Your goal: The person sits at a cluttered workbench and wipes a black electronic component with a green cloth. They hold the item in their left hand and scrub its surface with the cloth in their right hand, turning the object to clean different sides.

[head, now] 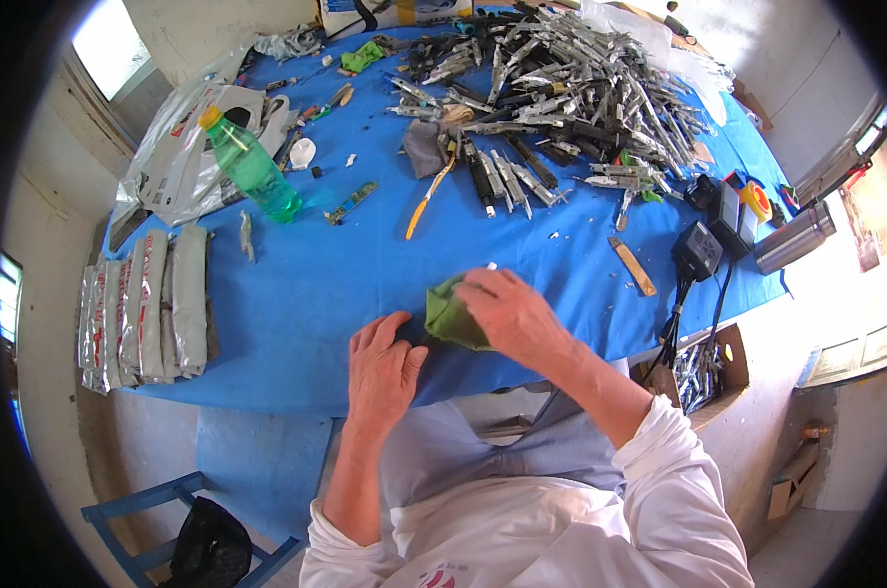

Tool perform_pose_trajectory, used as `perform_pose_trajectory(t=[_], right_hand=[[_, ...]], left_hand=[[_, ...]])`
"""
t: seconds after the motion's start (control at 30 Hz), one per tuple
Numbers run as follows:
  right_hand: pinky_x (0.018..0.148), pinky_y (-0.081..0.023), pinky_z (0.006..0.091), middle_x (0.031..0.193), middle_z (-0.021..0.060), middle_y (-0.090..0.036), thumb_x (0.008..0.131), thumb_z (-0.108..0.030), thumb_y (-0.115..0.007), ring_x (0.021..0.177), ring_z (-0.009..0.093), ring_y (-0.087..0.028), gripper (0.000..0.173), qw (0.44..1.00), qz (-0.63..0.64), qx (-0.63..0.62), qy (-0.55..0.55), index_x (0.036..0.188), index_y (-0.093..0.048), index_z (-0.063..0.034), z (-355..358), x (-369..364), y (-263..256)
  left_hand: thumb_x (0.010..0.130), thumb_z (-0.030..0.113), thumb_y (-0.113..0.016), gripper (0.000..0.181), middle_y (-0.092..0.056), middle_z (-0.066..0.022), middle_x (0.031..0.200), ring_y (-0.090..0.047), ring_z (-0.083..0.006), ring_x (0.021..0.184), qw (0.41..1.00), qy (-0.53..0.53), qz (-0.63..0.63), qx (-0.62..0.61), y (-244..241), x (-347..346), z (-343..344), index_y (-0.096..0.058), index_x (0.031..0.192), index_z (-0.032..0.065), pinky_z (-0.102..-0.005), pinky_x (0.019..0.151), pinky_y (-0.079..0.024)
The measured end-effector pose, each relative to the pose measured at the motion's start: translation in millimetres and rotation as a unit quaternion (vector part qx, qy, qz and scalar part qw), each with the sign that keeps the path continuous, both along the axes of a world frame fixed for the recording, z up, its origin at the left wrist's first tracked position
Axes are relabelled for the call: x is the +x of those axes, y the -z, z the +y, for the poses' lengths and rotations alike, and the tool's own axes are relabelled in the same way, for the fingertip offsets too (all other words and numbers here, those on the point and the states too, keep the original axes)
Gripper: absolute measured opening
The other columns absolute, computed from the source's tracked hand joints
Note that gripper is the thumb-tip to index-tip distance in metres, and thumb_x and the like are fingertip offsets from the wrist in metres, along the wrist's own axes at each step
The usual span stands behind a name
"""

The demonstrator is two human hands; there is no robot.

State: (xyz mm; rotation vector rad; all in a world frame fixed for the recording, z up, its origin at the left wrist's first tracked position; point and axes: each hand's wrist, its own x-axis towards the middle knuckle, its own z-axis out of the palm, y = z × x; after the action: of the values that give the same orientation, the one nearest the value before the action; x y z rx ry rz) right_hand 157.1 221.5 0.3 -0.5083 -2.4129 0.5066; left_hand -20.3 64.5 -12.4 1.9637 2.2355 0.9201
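A folded green cloth (443, 316) lies near the front edge of a table covered in blue fabric (304, 294). My right hand (517, 320) grips the cloth from its right side, with the fingers slightly blurred. A small white piece (492, 266) shows just beyond those fingers; whether they touch it I cannot tell. To the left of the cloth, my left hand (385, 360) rests at the table edge, fingers loosely bent and thumb apart, holding nothing visible. Beyond both hands lie a yellow-orange striped strip (430, 197) and a grey rag (423, 149).
A large heap of metal and black mechanical parts (561, 88) covers the back right. Folded plastic bags (149, 309) and a green bottle (252, 169) stand left. At right are a wooden-handled tool (632, 266), black power adapters (697, 250) with cables and a steel flask (795, 237).
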Motion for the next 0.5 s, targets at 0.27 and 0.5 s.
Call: perform_pose_trajectory(t=[0.27,0.5], right_hand=[[0.091,-0.056,0.0422,0.111,0.0169,-0.071,0.09,-0.005,-0.066,0.103,0.038,-0.068,0.023,0.974,0.042,-0.099,0.199,0.111,-0.073,-0.0054,57.7,46.6,13.2],[0.092,-0.055,0.0428,0.122,0.016,-0.066,0.09,-0.006,-0.071,0.106,0.037,-0.066,0.03,0.994,0.044,-0.068,0.069,0.119,-0.071,-0.0039,12.9,20.4,4.9]], left_hand=[[0.088,0.028,-0.077,0.037,-0.065,-0.0136,0.13,-0.056,-0.035,0.122,0.999,0.021,-0.017,0.019,1.7,-1.6,-3.0,-0.063,0.069,0.0001,-0.0476,0.101,-0.043],[0.085,0.033,-0.08,0.044,-0.065,-0.0141,0.129,-0.057,-0.0368,0.12,0.999,0.037,-0.015,0.019,1.0,-3.4,-1.8,-0.058,0.065,0.0008,-0.0481,0.101,-0.042]])
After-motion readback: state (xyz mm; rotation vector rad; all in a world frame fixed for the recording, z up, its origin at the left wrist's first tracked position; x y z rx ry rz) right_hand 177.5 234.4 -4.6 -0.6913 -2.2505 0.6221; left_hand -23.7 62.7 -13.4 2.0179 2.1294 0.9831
